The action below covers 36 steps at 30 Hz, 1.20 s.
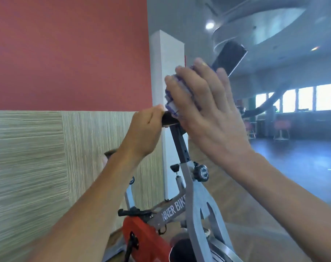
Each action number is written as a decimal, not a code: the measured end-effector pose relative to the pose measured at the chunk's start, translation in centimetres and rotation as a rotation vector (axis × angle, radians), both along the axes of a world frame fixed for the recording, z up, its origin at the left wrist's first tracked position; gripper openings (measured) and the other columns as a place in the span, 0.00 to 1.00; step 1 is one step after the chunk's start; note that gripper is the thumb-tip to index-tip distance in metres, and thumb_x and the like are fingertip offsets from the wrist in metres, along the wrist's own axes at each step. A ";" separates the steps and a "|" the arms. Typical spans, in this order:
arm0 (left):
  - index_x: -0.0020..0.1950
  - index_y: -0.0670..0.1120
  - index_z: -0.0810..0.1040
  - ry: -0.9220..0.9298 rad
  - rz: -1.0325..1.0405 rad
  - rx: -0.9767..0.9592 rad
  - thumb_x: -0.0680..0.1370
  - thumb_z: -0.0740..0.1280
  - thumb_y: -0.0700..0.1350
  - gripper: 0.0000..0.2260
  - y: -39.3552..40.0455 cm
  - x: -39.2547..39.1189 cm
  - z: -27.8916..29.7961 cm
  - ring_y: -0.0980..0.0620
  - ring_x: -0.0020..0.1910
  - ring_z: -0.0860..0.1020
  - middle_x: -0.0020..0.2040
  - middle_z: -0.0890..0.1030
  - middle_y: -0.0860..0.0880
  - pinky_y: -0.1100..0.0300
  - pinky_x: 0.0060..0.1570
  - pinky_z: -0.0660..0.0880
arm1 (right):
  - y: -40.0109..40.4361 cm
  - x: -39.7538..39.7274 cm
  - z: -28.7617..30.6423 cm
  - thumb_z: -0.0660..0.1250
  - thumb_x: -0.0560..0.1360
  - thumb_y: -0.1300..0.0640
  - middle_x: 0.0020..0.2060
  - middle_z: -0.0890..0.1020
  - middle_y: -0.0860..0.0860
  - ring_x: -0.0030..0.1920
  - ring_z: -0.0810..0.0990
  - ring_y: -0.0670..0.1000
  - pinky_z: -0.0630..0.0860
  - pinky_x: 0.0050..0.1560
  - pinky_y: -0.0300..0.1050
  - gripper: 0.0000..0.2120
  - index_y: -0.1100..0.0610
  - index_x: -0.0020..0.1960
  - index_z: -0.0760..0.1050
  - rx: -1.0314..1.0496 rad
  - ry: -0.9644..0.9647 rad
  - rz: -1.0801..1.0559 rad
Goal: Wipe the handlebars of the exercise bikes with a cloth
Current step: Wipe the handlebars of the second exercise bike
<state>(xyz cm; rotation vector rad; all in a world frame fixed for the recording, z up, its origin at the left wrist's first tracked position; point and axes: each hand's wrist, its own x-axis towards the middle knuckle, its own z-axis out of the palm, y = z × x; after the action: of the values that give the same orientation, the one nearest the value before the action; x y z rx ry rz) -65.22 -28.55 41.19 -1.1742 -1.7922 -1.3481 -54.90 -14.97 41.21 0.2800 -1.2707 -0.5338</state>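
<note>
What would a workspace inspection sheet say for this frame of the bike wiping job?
Surface: wooden floor under the bike; no table in view.
Job's things: grey exercise bike with red flywheel cover; black handlebar rising up and right; purple and white cloth wrapped on the bar.
Clutter: nothing seen.
Hands: left hand grips the near bar end; right hand presses the cloth against the bar, fingers straight.
Cables: nothing seen.
Surroundings: red wall above a woven-look panel, white pillar, windows and stools far right; frame is motion blurred.
</note>
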 end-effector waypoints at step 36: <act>0.38 0.40 0.73 0.118 0.020 0.155 0.85 0.51 0.54 0.25 0.6 0.4 -1.2 0.48 0.32 0.73 0.33 0.75 0.46 0.48 0.36 0.71 | 0.3 0.9 -0.3 0.61 0.84 0.59 0.77 0.65 0.64 0.79 0.58 0.63 0.55 0.80 0.60 0.24 0.69 0.77 0.63 -0.044 -0.091 -0.101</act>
<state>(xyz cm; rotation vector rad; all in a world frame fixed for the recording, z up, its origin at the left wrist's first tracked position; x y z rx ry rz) -64.85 -27.93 40.02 -1.1254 -1.5833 -1.3518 -53.96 -14.63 40.86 0.2056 -1.3888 -0.5840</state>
